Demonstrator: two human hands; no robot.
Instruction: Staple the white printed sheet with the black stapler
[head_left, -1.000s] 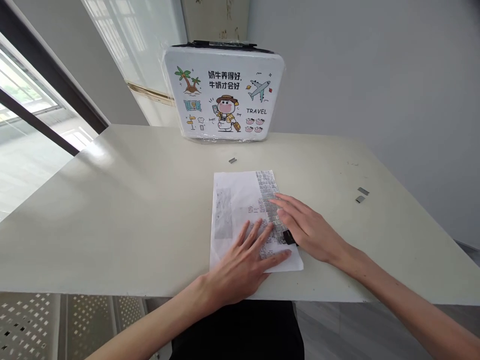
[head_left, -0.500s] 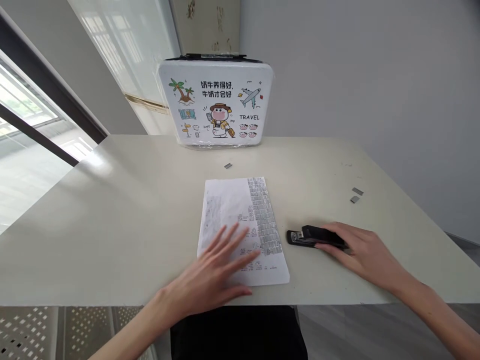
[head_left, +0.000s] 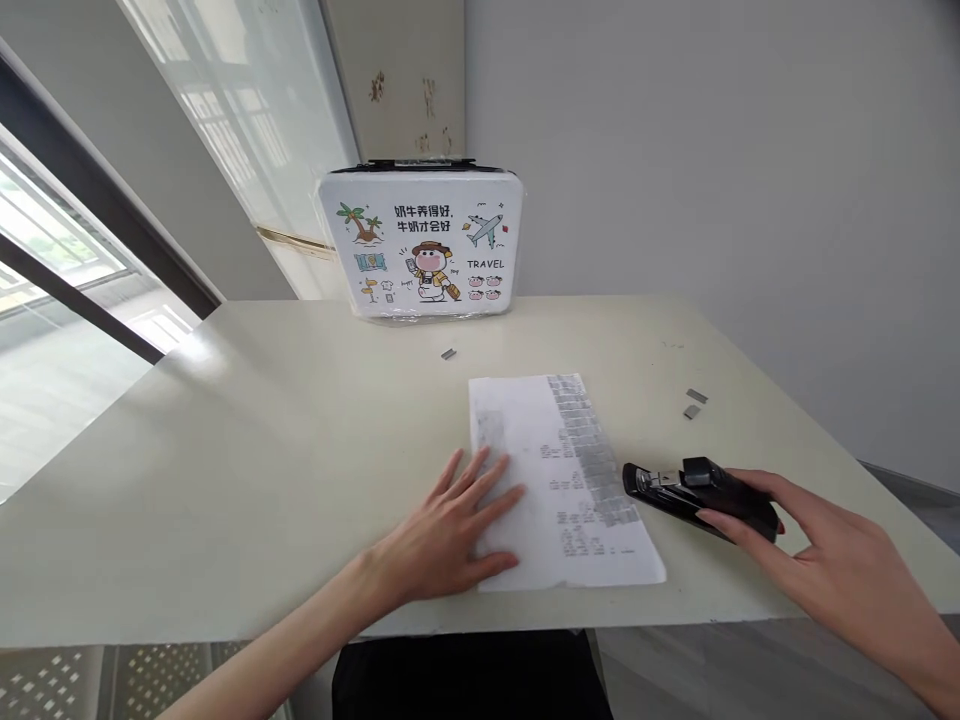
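White printed paper point(head_left: 529, 430) lies on the table, with dense rows of grey staples point(head_left: 596, 450) down its right side. My left hand point(head_left: 457, 530) rests flat on the paper's left part, fingers spread. Right of the paper, my right hand point(head_left: 810, 545) grips a black stapler point(head_left: 705, 490) by its rear half. The stapler's nose points left, close to the paper's right edge, and its top looks raised from the base at the front. Whether the stapler touches the table is hard to tell.
A white cartoon-printed case point(head_left: 424, 240) in clear plastic stands at the back of the pale table point(head_left: 300, 450). Small strips of staples point(head_left: 696, 398) lie at the right, and another staple piece point(head_left: 448, 354) lies behind the paper. A grey wall rises behind; a window is at left.
The paper has shifted right under my left hand. My right hand has moved right with the stapler, which now appears tilted more. The camera view has also shifted slightly.
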